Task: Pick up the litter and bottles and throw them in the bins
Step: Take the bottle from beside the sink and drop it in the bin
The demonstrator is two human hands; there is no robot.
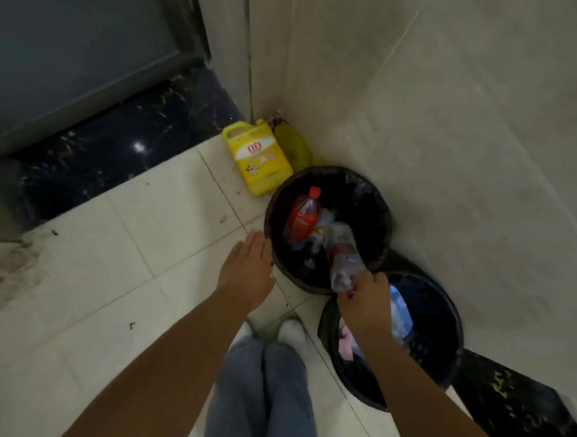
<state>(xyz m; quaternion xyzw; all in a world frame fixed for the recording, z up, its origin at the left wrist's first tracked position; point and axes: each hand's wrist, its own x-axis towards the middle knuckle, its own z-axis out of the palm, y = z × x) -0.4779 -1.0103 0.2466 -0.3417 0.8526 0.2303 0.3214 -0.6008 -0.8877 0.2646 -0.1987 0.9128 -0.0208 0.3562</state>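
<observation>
Two black round bins stand against the right wall. Over the far bin [385,204] my right hand [365,300] is shut on the neck end of a crushed clear plastic bottle [342,256], whose base points down into the bin. Inside that bin lie a red-labelled bottle with a red cap [303,216] and some crumpled litter. The near bin [443,335] holds a clear bottle with a blue label [400,315] and pink litter. My left hand [247,270] hovers flat and empty just left of the far bin's rim, fingers straight.
A yellow detergent jug [260,161] and a yellow-green bag [294,147] sit in the corner behind the far bin. A dark marble threshold [114,148] and a grey door lie to the left. My feet stand on white floor tiles beside the near bin.
</observation>
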